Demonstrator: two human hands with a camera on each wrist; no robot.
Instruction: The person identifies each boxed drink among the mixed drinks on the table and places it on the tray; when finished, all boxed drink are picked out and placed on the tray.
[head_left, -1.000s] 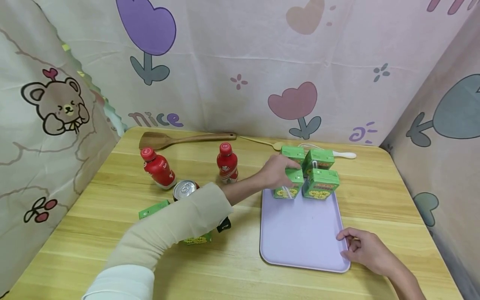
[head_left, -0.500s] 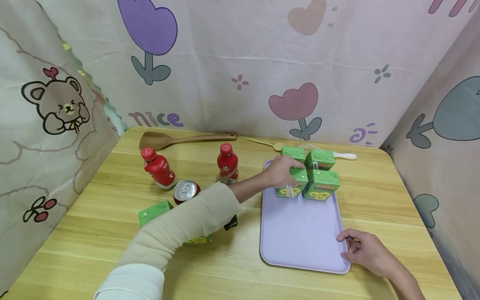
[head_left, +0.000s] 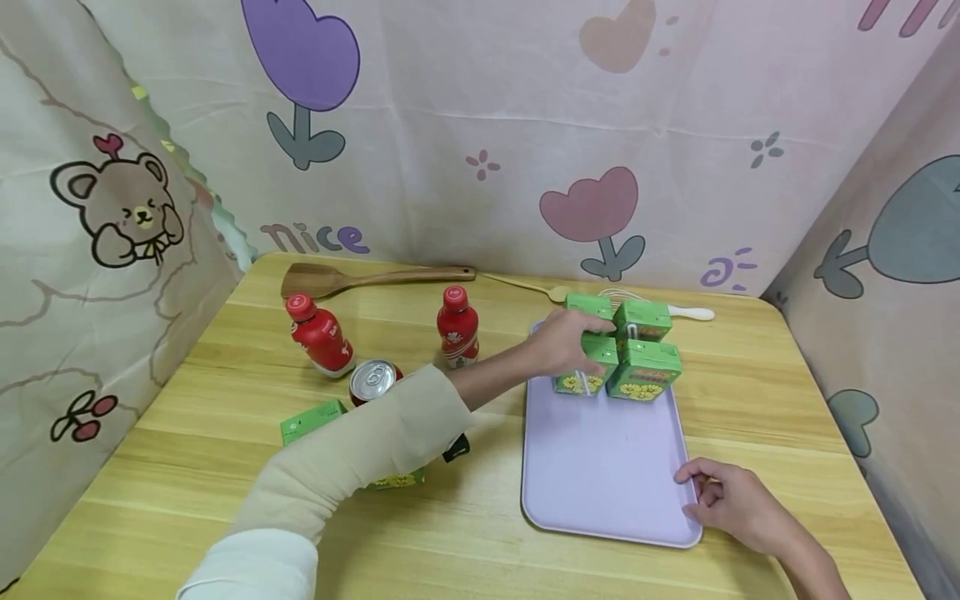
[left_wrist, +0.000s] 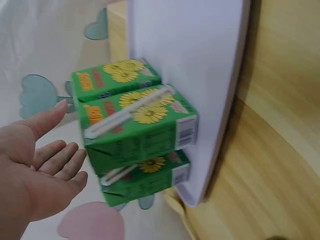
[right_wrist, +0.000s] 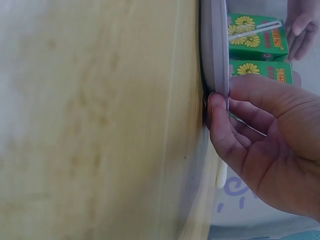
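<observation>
Four green drink boxes stand in two rows at the far end of the lilac tray (head_left: 611, 467). Over the front left box (head_left: 577, 383) my left hand (head_left: 564, 343) is spread with thumb and fingers apart. The left wrist view shows this hand (left_wrist: 40, 172) beside the nearest box (left_wrist: 145, 130), with a gap between them and nothing in the palm. My right hand (head_left: 742, 504) pinches the tray's right edge near its front corner; in the right wrist view, thumb and fingers of the hand (right_wrist: 275, 142) close on the rim (right_wrist: 217, 55).
Two red bottles (head_left: 321, 337) (head_left: 458, 329), a can (head_left: 373, 380) and green boxes (head_left: 311, 419) stand left of the tray, some partly behind my left sleeve. A wooden spatula (head_left: 315, 281), a thin spoon (head_left: 557, 293) and a white-handled whisk (head_left: 690, 312) lie along the back.
The front left box has shifted slightly right, closer to the front right box. My left hand moved right with it, and its fingers now stand off the box. The right hand has stayed put.
</observation>
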